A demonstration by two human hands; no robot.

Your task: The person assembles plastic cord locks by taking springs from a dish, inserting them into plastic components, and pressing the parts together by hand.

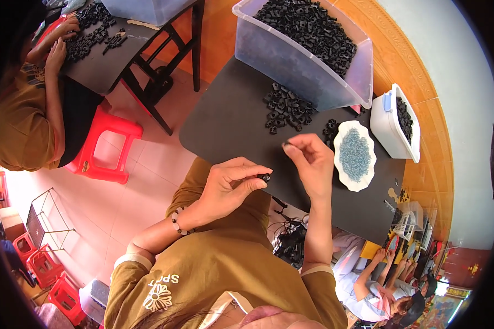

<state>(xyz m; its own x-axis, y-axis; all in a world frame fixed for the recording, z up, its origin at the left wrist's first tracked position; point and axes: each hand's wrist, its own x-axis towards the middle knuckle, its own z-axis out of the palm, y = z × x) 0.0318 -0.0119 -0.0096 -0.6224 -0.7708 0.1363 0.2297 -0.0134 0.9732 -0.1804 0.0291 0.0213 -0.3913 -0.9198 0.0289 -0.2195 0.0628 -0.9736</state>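
Black piece [265, 177] sits, in the head view, at the near edge of the table [219, 118], pinched between thumb and fingers of the left hand [230, 183]. The right hand [311, 159] hovers apart from it, to the right and a little farther, thumb and forefinger closed on a small dark bit [286, 144] too tiny to make out.

Beyond the hands lies a loose heap [287, 109], with a clear bin [280, 55] full of black pieces just behind it, closing off the far side. Just right of the right hand is a scalloped white dish [341, 171] of bluish bits [355, 151]; a smaller heap [330, 130] is squeezed between hand, dish and bin, partly hidden. Farther right stands a white tub [387, 123], also holding black pieces, near the tiled wall [431, 129].

To the far left, a co-worker [24, 129] on a red stool [107, 148] has both hands by black pieces on another table [112, 66]
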